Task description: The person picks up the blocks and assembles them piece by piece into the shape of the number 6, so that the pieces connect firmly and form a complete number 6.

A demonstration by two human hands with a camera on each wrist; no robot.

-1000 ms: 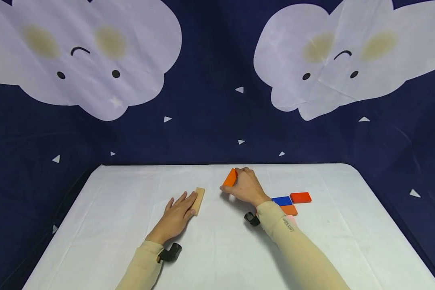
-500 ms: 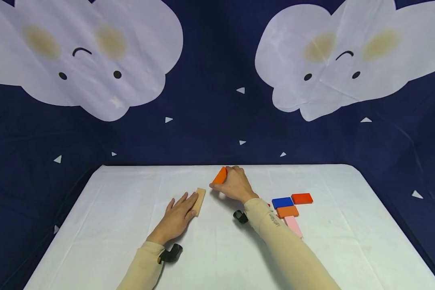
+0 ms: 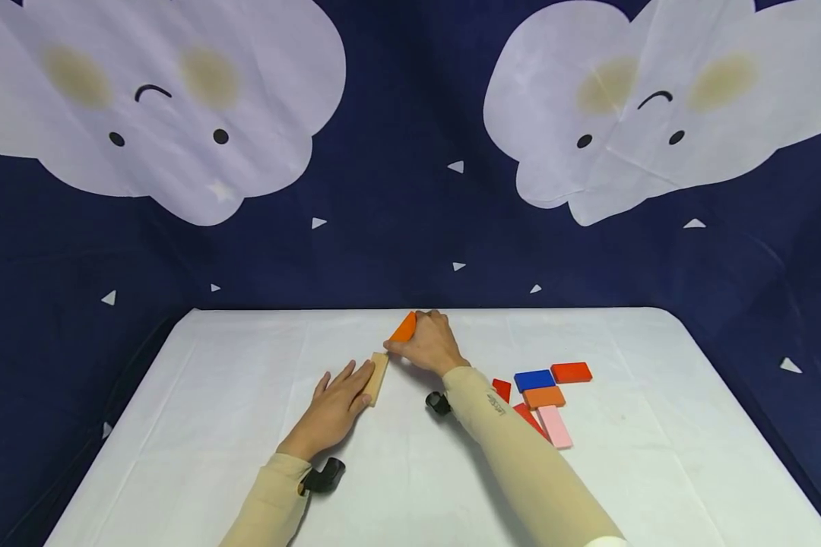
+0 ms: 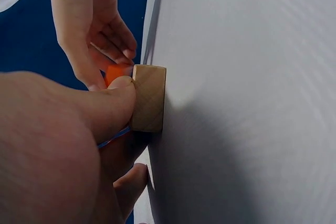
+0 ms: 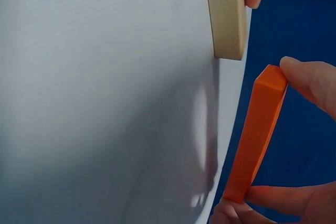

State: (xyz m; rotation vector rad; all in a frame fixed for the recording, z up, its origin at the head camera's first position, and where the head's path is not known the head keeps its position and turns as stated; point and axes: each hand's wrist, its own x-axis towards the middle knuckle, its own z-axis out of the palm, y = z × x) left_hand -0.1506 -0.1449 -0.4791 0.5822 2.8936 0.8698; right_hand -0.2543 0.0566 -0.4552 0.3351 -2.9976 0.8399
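Note:
My left hand (image 3: 330,416) rests on a plain wooden block (image 3: 378,379) lying on the table, its fingers stretched out and spread. In the left wrist view the thumb touches that wooden block (image 4: 149,98) close to its end. My right hand (image 3: 427,343) grips an orange block (image 3: 404,327) just beyond the far end of the wooden one. The right wrist view shows the orange block (image 5: 256,129) held by its two ends between thumb and fingers, tilted and raised off the white surface. A gap separates it from the wooden block (image 5: 228,19) there.
Right of the right forearm lie a blue block (image 3: 534,381), a red block (image 3: 571,372), an orange-brown block (image 3: 543,398), a pink block (image 3: 554,427) and two more red pieces. A white cloth covers the table (image 3: 178,425); a dark blue curtain (image 3: 397,266) hangs behind.
My right hand has moved left with the orange block, up to the wooden block's far end. Blocks formerly behind the right forearm now show. The left hand has stayed in place.

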